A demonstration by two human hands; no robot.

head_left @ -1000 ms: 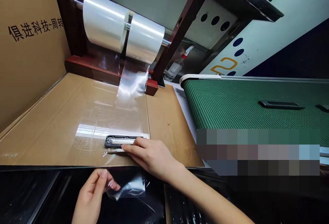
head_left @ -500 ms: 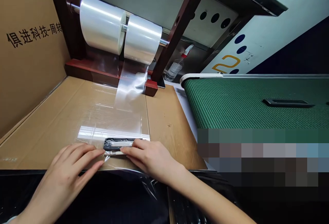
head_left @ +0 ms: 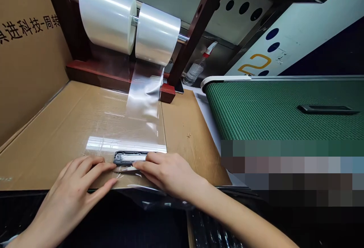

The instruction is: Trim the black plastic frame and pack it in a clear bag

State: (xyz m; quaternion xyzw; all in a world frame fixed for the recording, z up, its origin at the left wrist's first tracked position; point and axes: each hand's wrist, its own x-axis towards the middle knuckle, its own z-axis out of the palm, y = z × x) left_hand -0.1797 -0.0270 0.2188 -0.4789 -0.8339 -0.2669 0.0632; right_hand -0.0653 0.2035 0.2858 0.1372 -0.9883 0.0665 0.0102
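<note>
A long, narrow black plastic part (head_left: 129, 157) with a pale inner strip lies on the clear film (head_left: 113, 143) near the front of the cardboard. My right hand (head_left: 166, 170) covers its right end, fingers closed and touching it. From beneath those fingertips a thin pale strip-like piece (head_left: 127, 169) points left along the part's near edge; its kind is unclear. My left hand (head_left: 76, 181) rests at the part's left end. Its index fingertip is near the corner, the thumb is apart below, and nothing shows gripped between them.
Two film rolls (head_left: 106, 16) hang on a metal rod, and one film band runs down onto the cardboard sheet (head_left: 57, 126). Right of it is a green conveyor belt (head_left: 256, 123) carrying another black part (head_left: 327, 109). A spray bottle (head_left: 195, 71) stands behind. A large carton (head_left: 25, 69) borders the left.
My left thumb and index finger have spread slightly apart. The right hand stays on the black part. The view has shifted a little, and the part on the belt appears farther right.
</note>
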